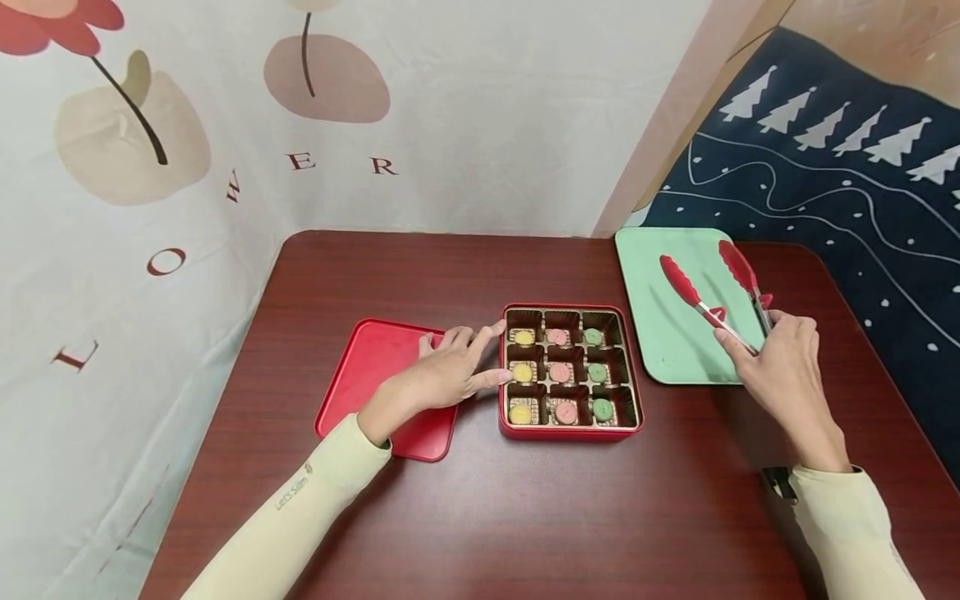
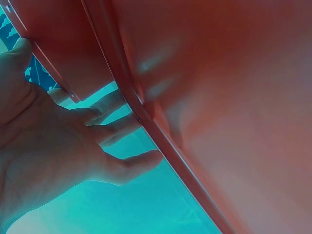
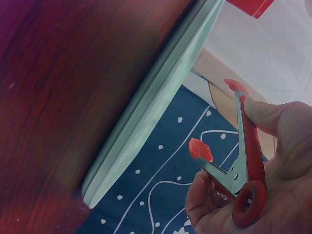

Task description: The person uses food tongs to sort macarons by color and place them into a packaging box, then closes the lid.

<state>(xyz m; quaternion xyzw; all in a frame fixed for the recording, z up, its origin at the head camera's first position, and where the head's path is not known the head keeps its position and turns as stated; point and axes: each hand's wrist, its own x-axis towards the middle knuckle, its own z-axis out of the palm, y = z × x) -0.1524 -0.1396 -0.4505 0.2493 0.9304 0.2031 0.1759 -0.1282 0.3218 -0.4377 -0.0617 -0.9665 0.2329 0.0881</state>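
Observation:
My left hand [image 1: 442, 371] reaches over the edge of a red lid [image 1: 363, 375], its thumb and index finger touching the left side of a red tin [image 1: 570, 434]. In the left wrist view the fingers [image 2: 131, 165] are extended beside the lid's rim. Inside the tin, a gold divider holds round candies in several compartments: a yellow column [image 1: 522, 372] at left, pink [image 1: 559, 372] in the middle, green [image 1: 597, 372] at right. My right hand [image 1: 783, 358] grips red-tipped metal tongs [image 3: 251, 146] by their handles, arms spread apart with nothing between the tips, above a mint-green tray [image 1: 667, 350].
The brown wooden table [image 1: 570, 517] carries the lid, tin and tray. A pale printed cloth [image 1: 480, 125] hangs behind and to the left, and a dark blue cloth with white trees [image 1: 825, 183] hangs at the right.

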